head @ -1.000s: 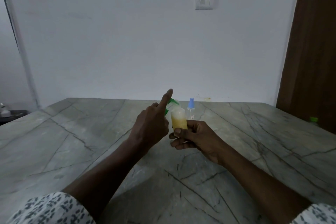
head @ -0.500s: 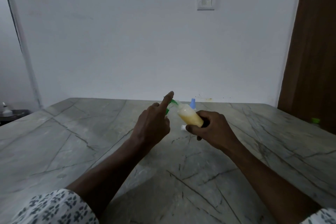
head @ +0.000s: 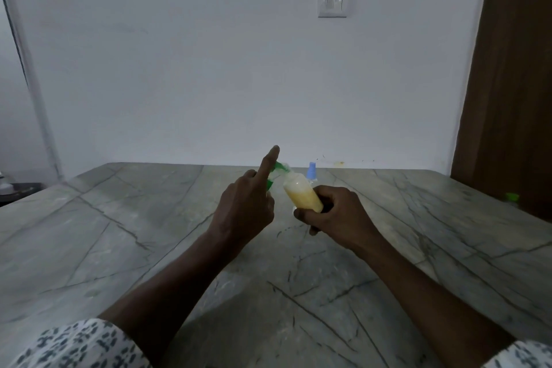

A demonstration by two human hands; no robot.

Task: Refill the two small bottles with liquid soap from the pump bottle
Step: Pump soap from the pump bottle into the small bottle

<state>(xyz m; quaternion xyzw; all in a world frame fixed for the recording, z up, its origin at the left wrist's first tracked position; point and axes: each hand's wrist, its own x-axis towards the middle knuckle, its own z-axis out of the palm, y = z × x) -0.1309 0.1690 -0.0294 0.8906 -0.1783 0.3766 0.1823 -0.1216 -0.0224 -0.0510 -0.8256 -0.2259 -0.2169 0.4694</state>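
Observation:
My right hand [head: 337, 213] grips a small clear bottle [head: 302, 194] holding yellowish soap, tilted so its mouth points up and left toward a green pump nozzle [head: 279, 167]. My left hand [head: 245, 206] is wrapped around the pump bottle, hiding its body, with the index finger raised over the green pump head. A second small bottle with a light blue cap [head: 311, 172] stands upright on the table just behind the tilted one.
The hands work over a grey veined stone table [head: 149, 233] that ends at a white wall. A green cap [head: 511, 196] lies near the table's right edge, by a brown door. A dark stand with small items sits at the far left.
My right hand has turned the small bottle from upright to tilted, its mouth now leaning toward the green nozzle. My left hand has stayed on the pump with the finger raised.

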